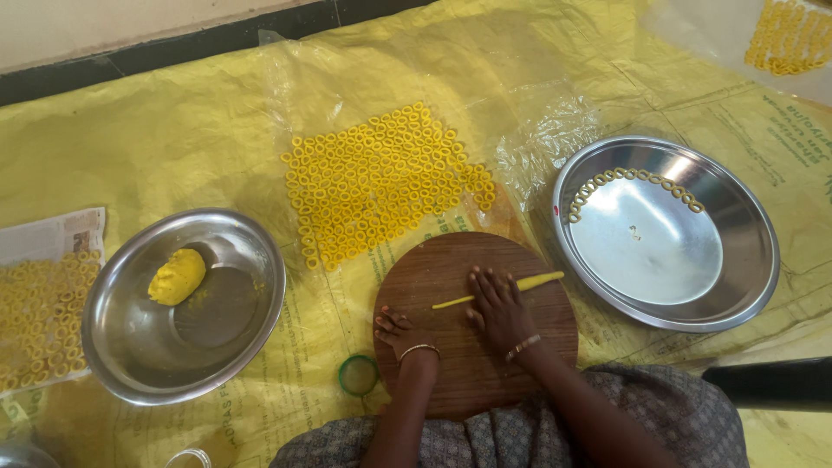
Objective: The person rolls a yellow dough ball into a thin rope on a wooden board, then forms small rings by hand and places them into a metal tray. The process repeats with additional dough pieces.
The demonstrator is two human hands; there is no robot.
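A round wooden board [451, 373] lies on the yellow sheet in front of me. My right hand [497, 310] lies flat, palm down, on a thin rope of yellow dough [536, 281] stretched across the board. My left hand [400, 332] rests on the board's left edge with fingers curled, holding nothing that I can see. To the left a steel bowl [234, 347] holds a lump of yellow dough [177, 276]. To the right a wide steel plate [745, 286] carries a curved row of small dough rings [637, 176] along its far rim.
Several yellow dough rings [381, 182] are spread on clear plastic beyond the board. More rings lie on newspaper [39, 312] at far left and on plastic at top right [789, 35]. A small green ring [358, 375] sits left of the board. A dark wall edge [173, 48] runs behind.
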